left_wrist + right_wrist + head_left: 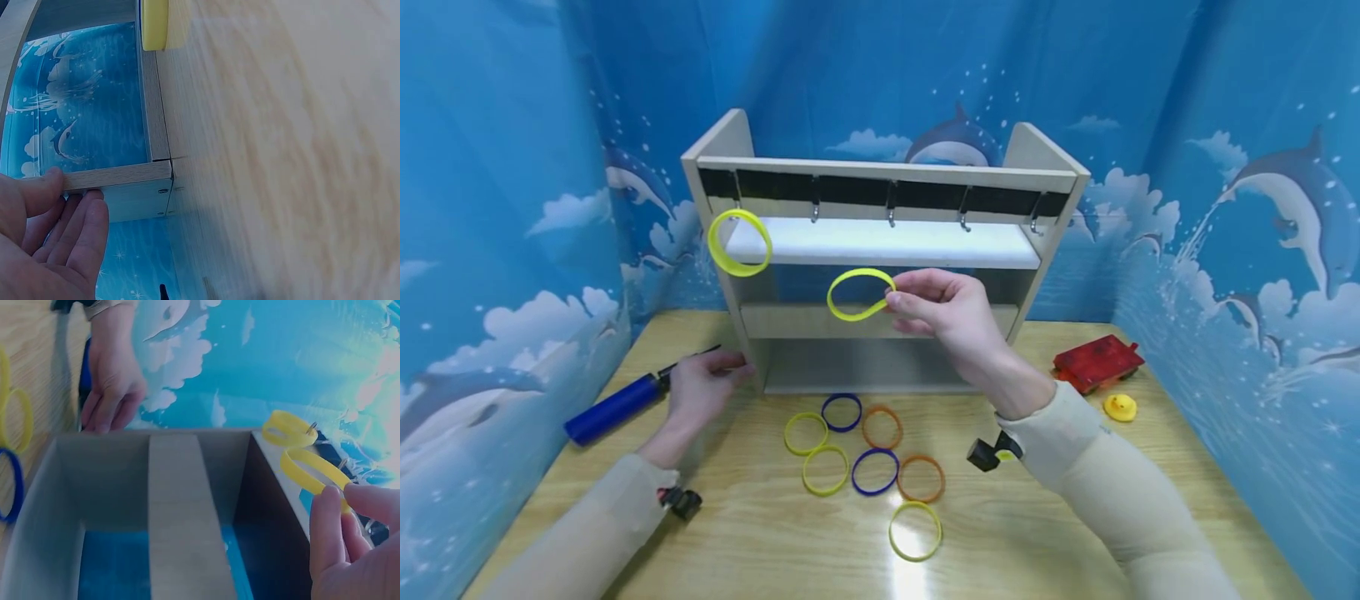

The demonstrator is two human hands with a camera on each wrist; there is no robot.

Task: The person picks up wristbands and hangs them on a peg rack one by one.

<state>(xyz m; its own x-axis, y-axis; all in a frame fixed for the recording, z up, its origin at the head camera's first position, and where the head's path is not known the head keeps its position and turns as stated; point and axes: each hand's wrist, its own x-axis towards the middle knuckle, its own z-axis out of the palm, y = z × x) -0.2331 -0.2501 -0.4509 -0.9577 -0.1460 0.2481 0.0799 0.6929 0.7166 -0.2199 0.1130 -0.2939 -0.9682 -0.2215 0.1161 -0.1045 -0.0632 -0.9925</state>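
Observation:
My right hand [951, 317] pinches a yellow wristband [861, 272] between thumb and fingertips, holding it in front of the wooden shelf [797, 323], below the row of metal hooks [891, 215]. Another yellow wristband [718, 250] hangs from the leftmost hook. In the right wrist view the held wristband [306, 476] appears close to the hanging wristband [289, 428]. At the shelf's lower left, my left hand [703, 387] grips the edge of a side panel [125, 176], thumb on one face and fingers on the other.
Several wristbands lie on the table before the shelf, among them blue [876, 492], orange [943, 479] and yellow [915, 558] ones. A blue cylinder with a black end [617, 408] lies at left. A red toy [1097, 364] and yellow duck [1121, 407] stand right. Dolphin-print curtains surround the table.

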